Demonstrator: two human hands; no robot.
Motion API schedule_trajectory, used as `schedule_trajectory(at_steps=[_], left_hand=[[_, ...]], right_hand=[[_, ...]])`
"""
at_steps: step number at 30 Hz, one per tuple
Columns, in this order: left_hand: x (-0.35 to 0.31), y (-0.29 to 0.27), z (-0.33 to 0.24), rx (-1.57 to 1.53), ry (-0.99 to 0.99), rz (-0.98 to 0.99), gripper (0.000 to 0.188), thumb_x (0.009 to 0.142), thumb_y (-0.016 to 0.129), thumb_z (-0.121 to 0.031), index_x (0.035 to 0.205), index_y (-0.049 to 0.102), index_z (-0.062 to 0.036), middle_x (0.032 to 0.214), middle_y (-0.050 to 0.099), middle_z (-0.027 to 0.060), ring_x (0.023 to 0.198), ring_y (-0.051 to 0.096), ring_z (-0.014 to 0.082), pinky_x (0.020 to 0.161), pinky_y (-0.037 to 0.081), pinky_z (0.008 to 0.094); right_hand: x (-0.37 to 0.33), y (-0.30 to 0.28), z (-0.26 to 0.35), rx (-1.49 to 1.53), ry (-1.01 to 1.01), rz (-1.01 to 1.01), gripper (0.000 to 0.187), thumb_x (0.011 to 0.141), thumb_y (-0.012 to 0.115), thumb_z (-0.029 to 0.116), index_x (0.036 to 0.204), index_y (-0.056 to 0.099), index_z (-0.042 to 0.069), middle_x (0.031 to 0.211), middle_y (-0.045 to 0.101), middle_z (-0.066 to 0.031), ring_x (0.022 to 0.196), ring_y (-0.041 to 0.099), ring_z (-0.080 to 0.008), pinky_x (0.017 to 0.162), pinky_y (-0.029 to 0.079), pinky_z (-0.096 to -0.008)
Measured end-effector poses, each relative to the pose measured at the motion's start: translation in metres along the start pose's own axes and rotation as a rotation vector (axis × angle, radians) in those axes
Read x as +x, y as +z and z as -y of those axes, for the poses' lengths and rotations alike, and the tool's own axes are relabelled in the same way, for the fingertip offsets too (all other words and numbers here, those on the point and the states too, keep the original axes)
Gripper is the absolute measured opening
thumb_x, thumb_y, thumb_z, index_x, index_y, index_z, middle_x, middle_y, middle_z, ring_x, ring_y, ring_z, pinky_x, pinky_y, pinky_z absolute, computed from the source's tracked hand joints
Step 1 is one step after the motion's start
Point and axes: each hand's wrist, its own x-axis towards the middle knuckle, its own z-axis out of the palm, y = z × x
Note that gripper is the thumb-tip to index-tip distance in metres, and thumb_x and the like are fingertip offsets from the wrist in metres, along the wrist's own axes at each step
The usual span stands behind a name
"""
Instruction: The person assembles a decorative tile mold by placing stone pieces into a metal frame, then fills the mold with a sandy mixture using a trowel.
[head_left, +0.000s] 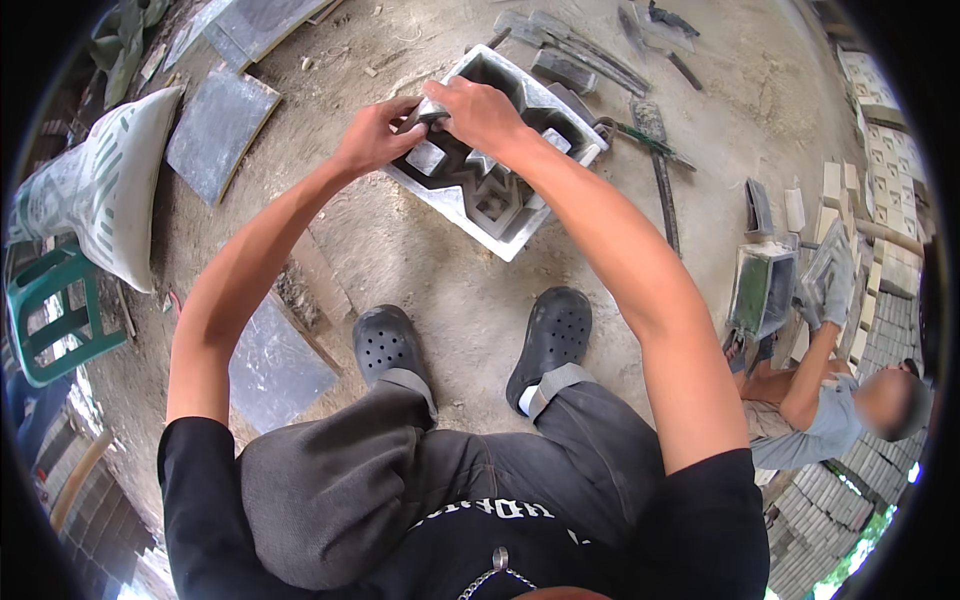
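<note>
A pale grey metal mould (450,205) with star-shaped and block-like inner shapes lies on the ground in front of my feet. Both my hands are over its left end. My left hand (380,135) is closed on the near side of a small grey block-like piece (430,110). Fingers of my right hand (477,112) close around the same piece from the other side. My fingers partly cover it, so its full shape is hidden. Just below the hands, a light square block top (427,157) shows inside the mould.
Metal bars (590,55) and a green-handled tool (650,140) lie beyond and right of the mould. Flat grey slabs (220,130), a white sack (125,190) and a green stool (65,310) are leftward. At right, a gloved co-worker (825,385) handles a green-sided box mould (765,285).
</note>
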Motion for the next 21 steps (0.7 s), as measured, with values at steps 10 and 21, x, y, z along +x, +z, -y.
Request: schedule_trajectory(at_steps=[10, 21], left_hand=[[0.034, -0.010, -0.028, -0.141, -0.264, 0.090, 0.074, 0.093, 0.053, -0.061, 0.136, 0.055, 0.0000, 0.132, 0.060, 0.0221, 0.120, 0.059, 0.0356, 0.099, 0.049, 0.0458], [0.089, 0.035, -0.051, 0.391, -0.454, -0.054, 0.087, 0.096, 0.021, -0.068, 0.100, 0.066, 0.0070, 0.107, 0.064, 0.0338, 0.106, 0.060, 0.0483, 0.098, 0.042, 0.0519]], right_hand=[[-0.027, -0.051, -0.038, 0.387, 0.243, 0.170, 0.064, 0.087, 0.066, 0.016, 0.145, 0.040, 0.008, 0.103, 0.072, -0.0146, 0.093, 0.069, -0.0275, 0.087, 0.052, -0.0364], [-0.115, -0.173, -0.054, -0.132, 0.176, 0.479, 0.045, 0.089, 0.066, 0.022, 0.131, 0.055, 0.008, 0.124, 0.062, -0.0145, 0.117, 0.058, -0.0322, 0.094, 0.050, -0.0452]])
